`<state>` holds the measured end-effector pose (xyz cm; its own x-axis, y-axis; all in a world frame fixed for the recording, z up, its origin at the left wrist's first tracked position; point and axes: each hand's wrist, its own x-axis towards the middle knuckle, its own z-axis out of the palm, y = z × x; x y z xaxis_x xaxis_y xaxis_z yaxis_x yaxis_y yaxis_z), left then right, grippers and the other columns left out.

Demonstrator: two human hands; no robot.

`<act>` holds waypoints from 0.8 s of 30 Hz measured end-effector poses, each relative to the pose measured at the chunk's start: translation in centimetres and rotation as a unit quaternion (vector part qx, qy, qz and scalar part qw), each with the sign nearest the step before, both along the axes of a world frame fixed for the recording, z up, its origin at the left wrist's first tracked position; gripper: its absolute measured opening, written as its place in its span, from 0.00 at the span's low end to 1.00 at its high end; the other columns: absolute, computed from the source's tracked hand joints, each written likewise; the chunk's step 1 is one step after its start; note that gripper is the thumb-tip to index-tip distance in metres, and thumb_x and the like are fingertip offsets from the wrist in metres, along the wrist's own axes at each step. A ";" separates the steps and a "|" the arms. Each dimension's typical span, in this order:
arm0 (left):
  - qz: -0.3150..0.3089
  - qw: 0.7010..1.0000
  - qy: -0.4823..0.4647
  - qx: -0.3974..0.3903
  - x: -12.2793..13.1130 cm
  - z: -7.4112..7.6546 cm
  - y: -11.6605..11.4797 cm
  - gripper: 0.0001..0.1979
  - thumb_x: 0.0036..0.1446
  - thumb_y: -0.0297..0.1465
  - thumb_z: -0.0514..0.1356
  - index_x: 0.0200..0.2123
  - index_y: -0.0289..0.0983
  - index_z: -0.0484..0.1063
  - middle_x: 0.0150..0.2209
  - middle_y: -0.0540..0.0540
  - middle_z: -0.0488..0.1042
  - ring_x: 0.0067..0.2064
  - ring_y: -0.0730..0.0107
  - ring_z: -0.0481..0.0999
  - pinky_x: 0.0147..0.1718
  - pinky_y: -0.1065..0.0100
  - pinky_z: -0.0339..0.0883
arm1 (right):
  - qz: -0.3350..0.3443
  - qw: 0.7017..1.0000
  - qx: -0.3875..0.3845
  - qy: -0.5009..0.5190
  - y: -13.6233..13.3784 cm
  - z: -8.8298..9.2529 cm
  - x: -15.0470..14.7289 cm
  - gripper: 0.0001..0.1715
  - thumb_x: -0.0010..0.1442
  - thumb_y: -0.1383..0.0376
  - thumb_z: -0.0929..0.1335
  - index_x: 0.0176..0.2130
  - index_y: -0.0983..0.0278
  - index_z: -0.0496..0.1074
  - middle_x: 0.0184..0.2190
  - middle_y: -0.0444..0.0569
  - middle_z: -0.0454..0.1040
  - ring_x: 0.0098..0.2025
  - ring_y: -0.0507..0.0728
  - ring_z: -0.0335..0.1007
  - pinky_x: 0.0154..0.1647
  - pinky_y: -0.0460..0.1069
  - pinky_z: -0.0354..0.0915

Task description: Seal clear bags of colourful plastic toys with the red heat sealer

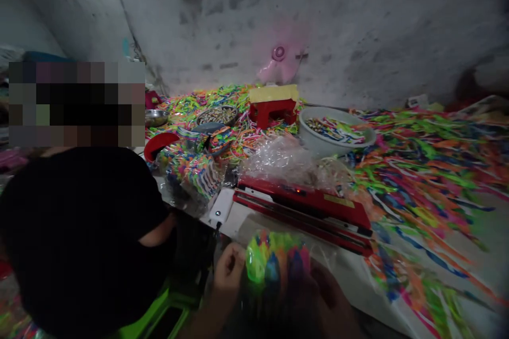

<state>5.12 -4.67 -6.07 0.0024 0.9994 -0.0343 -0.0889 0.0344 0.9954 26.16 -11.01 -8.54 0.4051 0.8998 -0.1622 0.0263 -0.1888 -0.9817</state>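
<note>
On the near side of the red machine (302, 212), the clear bag (274, 262), its coloured pieces (272, 270) pointing toward that machine, is sitting between the left hand (229, 270), pinching its edge, and the right hand (329, 287), grip too dark to tell.

Q. How is the scene lit about the red sealer (304, 206)?
A. Dimly; I cannot place the source. Clear film (278, 160) behind the sealer bears white glare; an orange indicator (298, 190) glows on its top.
Q. And sharpness?
A. Before it, my left hand (230, 266) and darker right hand (328, 287) are softly blurred, as is the plastic bag (274, 262). The fan (279, 53) beyond is smeared. Rightward, strands (415, 143) stretch and streak; leftward, a pixelated patch (77, 104) hides detail.
</note>
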 end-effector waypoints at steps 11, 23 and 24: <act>0.307 0.946 -0.017 0.107 -7.3 4.2 2.4 0.22 0.51 0.53 0.62 0.32 0.40 0.67 0.31 0.50 0.70 0.34 0.67 0.70 0.34 0.70 0.68 | 0.251 0.943 0.201 0.082 15.1 8.0 -9.9 0.33 0.50 0.43 0.74 0.48 0.59 0.76 0.52 0.54 0.76 0.56 0.66 0.70 0.59 0.62 0.65; 0.322 0.935 0.045 0.138 -8.0 2.0 12.9 0.23 0.57 0.56 0.53 0.33 0.41 0.64 0.31 0.48 0.69 0.36 0.63 0.71 0.36 0.66 0.68 | 0.306 0.915 0.144 0.221 29.9 9.5 -16.7 0.26 0.42 0.56 0.76 0.42 0.60 0.76 0.47 0.48 0.79 0.51 0.62 0.74 0.57 0.58 0.66; 0.319 0.937 0.046 0.135 -8.1 1.8 13.3 0.23 0.58 0.56 0.52 0.34 0.41 0.64 0.32 0.47 0.70 0.38 0.63 0.72 0.38 0.66 0.68 | 0.295 0.915 0.144 0.234 30.6 9.1 -17.1 0.26 0.40 0.56 0.77 0.41 0.60 0.76 0.46 0.48 0.80 0.50 0.62 0.74 0.58 0.58 0.66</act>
<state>-2.94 8.62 -4.29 -0.5881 0.7692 0.2499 0.0816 -0.2510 0.9645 9.03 19.58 0.56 -0.2192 0.9721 0.0841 -0.3948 -0.0096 -0.9187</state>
